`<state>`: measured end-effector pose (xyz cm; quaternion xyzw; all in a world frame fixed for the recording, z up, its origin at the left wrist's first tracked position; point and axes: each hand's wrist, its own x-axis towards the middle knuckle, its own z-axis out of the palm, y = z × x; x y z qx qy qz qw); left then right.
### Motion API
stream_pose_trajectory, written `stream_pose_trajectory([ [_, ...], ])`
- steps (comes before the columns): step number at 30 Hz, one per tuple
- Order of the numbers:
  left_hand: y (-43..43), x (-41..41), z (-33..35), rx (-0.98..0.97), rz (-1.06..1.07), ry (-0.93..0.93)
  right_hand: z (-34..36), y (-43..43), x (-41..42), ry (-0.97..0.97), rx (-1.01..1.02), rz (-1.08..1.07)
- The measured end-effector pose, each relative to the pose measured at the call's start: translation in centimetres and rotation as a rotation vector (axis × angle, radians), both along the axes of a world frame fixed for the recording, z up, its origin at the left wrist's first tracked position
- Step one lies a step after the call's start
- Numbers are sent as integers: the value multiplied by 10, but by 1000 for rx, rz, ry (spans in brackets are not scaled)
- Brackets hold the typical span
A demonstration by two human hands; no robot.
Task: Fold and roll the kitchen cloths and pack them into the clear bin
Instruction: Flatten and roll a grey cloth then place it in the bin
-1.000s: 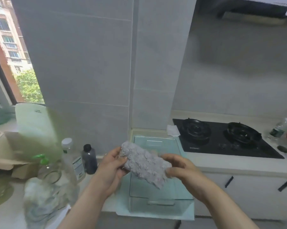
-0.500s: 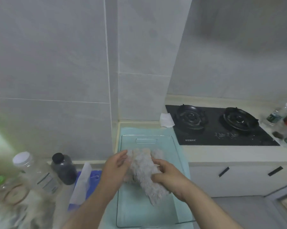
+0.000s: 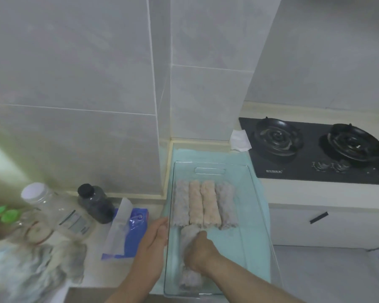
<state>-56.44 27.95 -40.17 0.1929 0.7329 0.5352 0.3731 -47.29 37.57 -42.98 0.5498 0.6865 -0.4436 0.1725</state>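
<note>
The clear bin (image 3: 257, 215) stands on a pale green mat on the counter. Several rolled cloths (image 3: 203, 205), grey on the outside and pinkish in the middle, lie side by side in its far half. A grey rolled cloth (image 3: 189, 278) lies lengthwise in the near left part of the bin. My right hand (image 3: 198, 250) is inside the bin, closed on top of this roll. My left hand (image 3: 155, 239) rests against the bin's left wall, fingers on its rim. A heap of loose grey cloths (image 3: 31, 272) lies blurred at the lower left.
A black-capped dark bottle (image 3: 95, 203), a clear white-capped bottle (image 3: 53, 208) and a blue packet (image 3: 128, 230) sit left of the bin. A black two-burner gas hob (image 3: 315, 152) is at the right, a white tissue (image 3: 239, 141) by its corner. Tiled wall behind.
The grey roll, held up in both hands before, has gone down into the bin's near left part. My left hand has let go and moved to the bin's rim.
</note>
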Motion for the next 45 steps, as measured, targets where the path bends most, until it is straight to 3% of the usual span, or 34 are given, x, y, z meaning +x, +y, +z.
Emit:
stream_pose_trajectory([
  [5, -1, -3, 2, 47, 3, -69, -6, -10, -15, -15, -155, 57],
  [8, -2, -5, 0, 57, -2, -85, 4, -5, -13, 100, -327, -88],
  [12, -3, -6, 2, 78, -11, -88, -3, 6, -2, 157, -256, -276],
  [17, -3, -9, 2, 71, -22, -110, 2, -6, -5, 213, -482, -493],
  [25, -4, -12, 3, 91, -52, -149, -7, -13, -22, 330, -584, -497],
  [32, -5, -14, 3, 109, -57, -133, 9, 3, 1, 195, -376, -223],
  [38, -3, -15, 8, 89, -64, -89, 11, 8, 17, 165, -344, -347],
  [42, -3, -15, 11, 67, -67, -61, 15, 8, 18, 224, -278, -303],
  [45, -5, -18, 10, 57, -76, -31, 21, 12, 17, 380, -164, -201],
])
